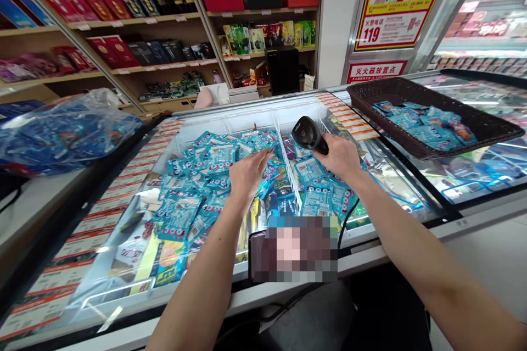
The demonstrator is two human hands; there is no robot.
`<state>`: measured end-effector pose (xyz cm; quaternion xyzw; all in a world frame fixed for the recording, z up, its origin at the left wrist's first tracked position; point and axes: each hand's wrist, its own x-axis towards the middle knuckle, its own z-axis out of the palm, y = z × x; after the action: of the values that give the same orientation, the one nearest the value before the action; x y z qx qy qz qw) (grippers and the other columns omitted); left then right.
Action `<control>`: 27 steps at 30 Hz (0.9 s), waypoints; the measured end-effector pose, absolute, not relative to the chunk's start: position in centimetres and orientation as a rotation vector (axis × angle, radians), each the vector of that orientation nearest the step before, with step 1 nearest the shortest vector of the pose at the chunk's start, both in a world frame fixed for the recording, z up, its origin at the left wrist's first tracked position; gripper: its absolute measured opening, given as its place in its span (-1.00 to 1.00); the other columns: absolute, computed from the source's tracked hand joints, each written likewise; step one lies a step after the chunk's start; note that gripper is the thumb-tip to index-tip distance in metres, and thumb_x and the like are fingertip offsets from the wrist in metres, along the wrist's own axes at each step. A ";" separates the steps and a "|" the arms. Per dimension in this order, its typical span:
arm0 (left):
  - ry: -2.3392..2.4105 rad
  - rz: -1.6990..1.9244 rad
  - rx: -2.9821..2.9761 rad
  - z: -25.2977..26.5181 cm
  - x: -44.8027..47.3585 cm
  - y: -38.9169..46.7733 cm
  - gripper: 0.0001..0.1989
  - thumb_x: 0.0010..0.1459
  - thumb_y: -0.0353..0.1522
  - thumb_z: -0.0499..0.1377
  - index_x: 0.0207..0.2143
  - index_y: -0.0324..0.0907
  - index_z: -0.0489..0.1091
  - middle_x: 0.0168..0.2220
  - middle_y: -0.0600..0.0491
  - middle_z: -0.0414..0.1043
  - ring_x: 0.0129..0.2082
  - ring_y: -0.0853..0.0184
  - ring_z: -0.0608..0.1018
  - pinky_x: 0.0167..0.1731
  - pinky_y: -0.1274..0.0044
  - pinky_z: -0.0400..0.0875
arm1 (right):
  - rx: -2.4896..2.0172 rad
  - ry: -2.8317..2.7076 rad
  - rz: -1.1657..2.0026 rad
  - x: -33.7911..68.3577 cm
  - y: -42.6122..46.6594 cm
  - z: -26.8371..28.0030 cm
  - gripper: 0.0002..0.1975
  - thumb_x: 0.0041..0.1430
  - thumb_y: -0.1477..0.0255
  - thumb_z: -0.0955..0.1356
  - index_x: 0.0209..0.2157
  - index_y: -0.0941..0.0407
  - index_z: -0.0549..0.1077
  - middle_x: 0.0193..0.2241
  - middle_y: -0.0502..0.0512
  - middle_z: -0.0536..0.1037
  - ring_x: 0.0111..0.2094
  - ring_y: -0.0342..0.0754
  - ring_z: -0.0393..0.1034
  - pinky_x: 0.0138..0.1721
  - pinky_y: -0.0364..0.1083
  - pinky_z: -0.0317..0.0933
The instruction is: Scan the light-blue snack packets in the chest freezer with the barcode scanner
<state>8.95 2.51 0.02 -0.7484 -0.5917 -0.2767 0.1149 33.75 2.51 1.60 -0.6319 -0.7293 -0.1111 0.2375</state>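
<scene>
My right hand (340, 156) is wrapped round the handle of a black barcode scanner (307, 132); its head points left over the freezer. My left hand (248, 176) hovers at the edge of a heap of blue snack packets (216, 159), fingers pressed together. What they pinch, if anything, is too small to make out. More blue packets (317, 199) lie right of the white wire divider (290, 167), below the scanner. A black cable (349, 219) runs down past my right forearm. Both hands are above the glass-topped chest freezer (102, 252).
A brown basket (391, 137) of blue packets stands at the right on the freezer. A dark-edged, phone-like device (257, 257), mostly pixelated, is at the front edge. A plastic-wrapped bundle (69, 131) sits at the left. Shelves (263, 12) of goods stand behind.
</scene>
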 end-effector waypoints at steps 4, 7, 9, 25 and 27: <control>-1.865 -0.990 -2.168 -0.2 8.6 2.5 -0.62 0.17 -0.10 -0.02 -0.10 -0.01 0.44 -0.67 0.08 0.35 -0.60 0.36 0.41 -0.51 0.59 0.11 | -1.729 -1.988 -0.322 33.7 2.5 1.6 -0.64 0.11 0.17 0.24 -0.18 0.13 0.39 -0.34 0.19 0.53 -0.33 0.09 0.40 -0.38 -0.07 0.10; -1.961 -1.209 -2.182 -0.1 8.5 2.4 -0.64 0.14 -0.10 0.02 -0.15 -0.02 0.47 -0.70 0.13 0.35 -0.62 0.39 0.42 -0.49 0.59 0.19 | -1.721 -1.984 -0.325 33.7 2.5 1.6 -0.64 0.11 0.17 0.24 -0.19 0.14 0.39 -0.35 0.19 0.53 -0.33 0.08 0.39 -0.38 -0.07 0.10; -1.992 -1.395 -2.231 -0.2 8.5 2.5 -0.65 0.12 -0.10 0.03 -0.17 -0.02 0.47 -0.59 0.13 0.44 -0.57 0.39 0.47 -0.44 0.57 0.28 | -1.718 -1.986 -0.323 33.7 2.5 1.5 -0.64 0.10 0.18 0.24 -0.18 0.14 0.39 -0.34 0.18 0.53 -0.33 0.08 0.39 -0.38 -0.07 0.09; -2.020 -1.992 -2.144 -1.9 8.3 4.1 -0.46 0.01 -0.31 0.14 0.09 -0.12 0.17 -0.56 0.20 0.22 -0.58 0.47 0.42 -0.52 0.57 0.46 | -1.542 -2.151 -0.297 33.4 2.2 1.5 -0.66 0.10 0.20 0.24 -0.19 0.13 0.38 -0.33 0.13 0.53 -0.34 0.03 0.40 -0.37 -0.08 0.08; -2.056 -2.021 -2.122 -2.2 8.3 4.4 -0.50 0.01 -0.30 0.14 0.04 -0.16 0.23 -0.56 0.19 0.21 -0.57 0.47 0.42 -0.52 0.56 0.47 | -1.498 -2.190 -0.275 33.3 2.2 1.4 -0.65 0.09 0.19 0.25 -0.18 0.13 0.38 -0.33 0.13 0.53 -0.33 0.02 0.40 -0.37 -0.09 0.08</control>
<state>8.25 4.45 -2.23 -0.5787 -0.5606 -0.5511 -0.2171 33.32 2.22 1.37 -0.5459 -0.7980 -0.1001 0.2347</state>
